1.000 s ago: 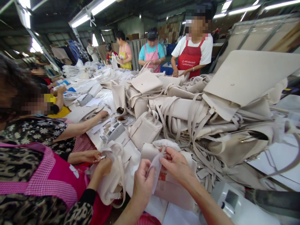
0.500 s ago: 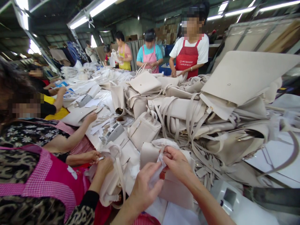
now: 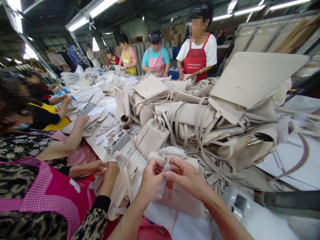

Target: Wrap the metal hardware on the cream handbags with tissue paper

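Observation:
A beige bag [image 3: 185,203] lies in front of me with a small orange-red patch [image 3: 170,185] on it. A white-wrapped loop [image 3: 172,152], which looks like its handle, arches along the top. Over the bag, my left hand [image 3: 151,176] and my right hand [image 3: 186,175] meet, thumbs close together. Both pinch a thin, translucent white wrapping strip [image 3: 162,188], part of which hangs below the left thumb. The fingertips of my left hand are curled and partly hidden. A beige strap end seems to stand up between my hands, but I cannot make out its details.
Beige bags [image 3: 185,115] with trailing straps pile up behind my hands. A small beige backpack [image 3: 152,136] stands just beyond. Grey-white tape dispensers [image 3: 122,141] sit left and right [image 3: 240,205]. At my left a co-worker's hands [image 3: 111,171] handle another bag; other people line the table.
My left hand has moved up to meet my right, its fingers now curled in at the strip. The view has shifted slightly, and a neighbouring co-worker's arm has drawn back left.

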A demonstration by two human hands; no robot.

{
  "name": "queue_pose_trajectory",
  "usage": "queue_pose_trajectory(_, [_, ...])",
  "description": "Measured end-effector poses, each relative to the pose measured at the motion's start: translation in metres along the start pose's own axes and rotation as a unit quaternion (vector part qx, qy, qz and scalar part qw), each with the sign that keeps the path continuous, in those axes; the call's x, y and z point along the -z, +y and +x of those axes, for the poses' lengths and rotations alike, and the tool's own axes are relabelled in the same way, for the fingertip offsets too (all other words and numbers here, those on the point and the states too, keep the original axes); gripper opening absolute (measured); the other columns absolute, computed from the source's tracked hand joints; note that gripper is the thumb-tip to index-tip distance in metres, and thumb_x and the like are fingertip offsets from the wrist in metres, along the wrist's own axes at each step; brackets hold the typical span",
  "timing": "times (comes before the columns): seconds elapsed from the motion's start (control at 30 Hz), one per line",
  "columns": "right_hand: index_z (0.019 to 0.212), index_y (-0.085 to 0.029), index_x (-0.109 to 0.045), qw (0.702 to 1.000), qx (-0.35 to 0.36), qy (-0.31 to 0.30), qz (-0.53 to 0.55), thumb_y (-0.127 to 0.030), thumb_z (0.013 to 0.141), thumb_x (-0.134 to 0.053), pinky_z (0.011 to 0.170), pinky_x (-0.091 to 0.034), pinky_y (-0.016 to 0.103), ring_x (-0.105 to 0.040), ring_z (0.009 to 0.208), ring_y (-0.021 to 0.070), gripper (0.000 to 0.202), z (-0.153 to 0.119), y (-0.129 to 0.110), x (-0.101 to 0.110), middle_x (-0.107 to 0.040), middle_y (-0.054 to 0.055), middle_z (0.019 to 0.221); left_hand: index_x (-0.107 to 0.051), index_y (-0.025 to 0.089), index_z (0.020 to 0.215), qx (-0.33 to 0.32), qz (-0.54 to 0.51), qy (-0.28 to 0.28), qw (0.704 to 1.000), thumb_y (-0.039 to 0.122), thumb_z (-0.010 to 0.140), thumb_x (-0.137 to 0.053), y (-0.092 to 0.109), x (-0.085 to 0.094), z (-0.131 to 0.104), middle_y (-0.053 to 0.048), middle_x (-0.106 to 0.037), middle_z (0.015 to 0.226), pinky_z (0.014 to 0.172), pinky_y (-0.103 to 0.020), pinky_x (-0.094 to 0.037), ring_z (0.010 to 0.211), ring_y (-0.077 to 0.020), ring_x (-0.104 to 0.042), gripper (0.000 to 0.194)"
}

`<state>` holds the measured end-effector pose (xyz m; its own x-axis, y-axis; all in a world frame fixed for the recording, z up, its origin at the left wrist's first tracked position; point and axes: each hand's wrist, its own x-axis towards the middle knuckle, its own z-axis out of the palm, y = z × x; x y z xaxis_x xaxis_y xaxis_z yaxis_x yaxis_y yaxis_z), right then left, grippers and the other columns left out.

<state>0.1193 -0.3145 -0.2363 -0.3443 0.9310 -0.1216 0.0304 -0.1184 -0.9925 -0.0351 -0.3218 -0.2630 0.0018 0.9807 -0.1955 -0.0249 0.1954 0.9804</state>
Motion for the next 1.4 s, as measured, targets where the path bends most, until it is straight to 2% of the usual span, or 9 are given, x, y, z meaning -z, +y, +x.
queue_pose_trajectory(0.1, [0.104, -0.024, -0.065, 0.997, -0.019, 0.015, 0.079, -0.025, 0.069, -0.067, 0.064, -0.051, 0.028, -0.062, 0.067, 0.0161, 0.035, -0.006, 0.012, -0.001, -0.068, -0.002, 0.078, -0.063, 0.017, 0.092, 0.029, -0.017, -0.031, 0.999, 0.018, 0.062, -0.076, 0.004, 0.002, 0.0, 0.003, -0.059, 0.07, 0.064, -0.024, -0.042, 0.066, -0.0126, -0.055, 0.033])
queue_pose_trajectory(0.2, [0.11, -0.022, -0.062, 0.992, -0.043, 0.063, 0.105, -0.027, 0.068, -0.066, 0.064, -0.053, 0.03, -0.063, 0.063, 0.0163, 0.042, -0.009, 0.022, -0.001, -0.066, -0.004, 0.071, -0.067, 0.014, 0.088, 0.066, -0.047, -0.075, 0.994, 0.022, 0.062, -0.078, 0.011, 0.002, -0.002, 0.0, -0.064, 0.074, 0.065, -0.024, -0.044, 0.069, -0.0134, -0.058, 0.029])
queue_pose_trajectory(0.43, [0.113, -0.021, -0.061, 0.983, 0.036, 0.162, -0.079, -0.029, 0.078, -0.059, 0.065, -0.053, 0.03, -0.069, 0.07, 0.0189, 0.036, -0.008, 0.023, -0.001, -0.072, 0.003, 0.082, -0.064, 0.015, 0.074, 0.123, -0.155, -0.091, 0.976, 0.035, 0.063, -0.083, 0.015, -0.005, -0.005, 0.002, -0.062, 0.064, 0.056, -0.023, -0.044, 0.055, -0.01, -0.053, 0.03])
queue_pose_trajectory(0.6, [0.103, -0.022, -0.062, 0.952, 0.072, 0.229, -0.188, -0.027, 0.08, -0.058, 0.063, -0.051, 0.031, -0.066, 0.065, 0.0193, 0.024, -0.007, 0.029, -0.012, -0.069, 0.002, 0.079, -0.061, 0.016, 0.072, 0.102, -0.181, -0.038, 0.977, 0.029, 0.057, -0.087, 0.012, -0.01, -0.006, 0.004, -0.06, 0.062, 0.055, -0.02, -0.043, 0.055, -0.0087, -0.053, 0.032])
queue_pose_trajectory(0.7, [0.099, -0.024, -0.064, 0.946, 0.05, 0.239, -0.214, -0.029, 0.082, -0.056, 0.065, -0.049, 0.034, -0.066, 0.067, 0.0226, 0.019, -0.01, 0.029, -0.019, -0.071, 0.003, 0.075, -0.058, 0.016, 0.066, 0.083, -0.173, 0.0, 0.981, 0.025, 0.057, -0.086, 0.01, -0.012, -0.008, 0.006, -0.056, 0.058, 0.053, -0.018, -0.039, 0.054, -0.0067, -0.049, 0.031])
queue_pose_trajectory(0.83, [0.1, -0.025, -0.06, 0.981, -0.039, 0.188, 0.028, -0.038, 0.081, -0.06, 0.055, -0.047, 0.031, -0.062, 0.059, 0.0196, 0.023, -0.012, 0.023, -0.024, -0.071, 0.0, 0.073, -0.056, 0.016, 0.065, 0.085, -0.171, 0.034, 0.981, 0.026, 0.055, -0.087, 0.006, -0.013, -0.009, 0.006, -0.056, 0.056, 0.051, -0.017, -0.037, 0.052, -0.0063, -0.048, 0.034])
queue_pose_trajectory(0.97, [0.101, -0.024, -0.058, 0.955, -0.084, 0.141, 0.248, -0.04, 0.07, -0.079, 0.053, -0.044, 0.025, -0.062, 0.062, 0.0165, 0.041, -0.011, 0.018, -0.027, -0.072, -0.001, 0.078, -0.058, 0.017, 0.071, 0.098, -0.214, 0.027, 0.972, 0.03, 0.054, -0.09, 0.004, -0.012, -0.01, 0.005, -0.061, 0.059, 0.053, -0.019, -0.041, 0.053, -0.0083, -0.053, 0.038])
queue_pose_trajectory(1.2, [0.099, -0.022, -0.063, 0.932, -0.087, 0.165, 0.309, -0.039, 0.064, -0.086, 0.055, -0.042, 0.023, -0.061, 0.063, 0.0125, 0.045, -0.007, 0.026, -0.029, -0.075, -0.001, 0.081, -0.069, 0.014, 0.082, 0.118, -0.255, -0.007, 0.96, 0.025, 0.056, -0.088, 0.0, -0.012, -0.016, -0.003, -0.071, 0.076, 0.067, -0.025, -0.049, 0.068, -0.0138, -0.063, 0.034])
queue_pose_trajectory(1.4, [0.097, -0.023, -0.065, 0.929, -0.074, 0.153, 0.328, -0.038, 0.061, -0.09, 0.055, -0.043, 0.022, -0.061, 0.062, 0.0115, 0.046, -0.007, 0.028, -0.026, -0.076, -0.001, 0.083, -0.063, 0.015, 0.068, 0.122, -0.219, -0.013, 0.968, 0.028, 0.063, -0.082, -0.003, -0.014, -0.017, 0.0, -0.064, 0.063, 0.061, -0.025, -0.045, 0.057, -0.0117, -0.056, 0.023])
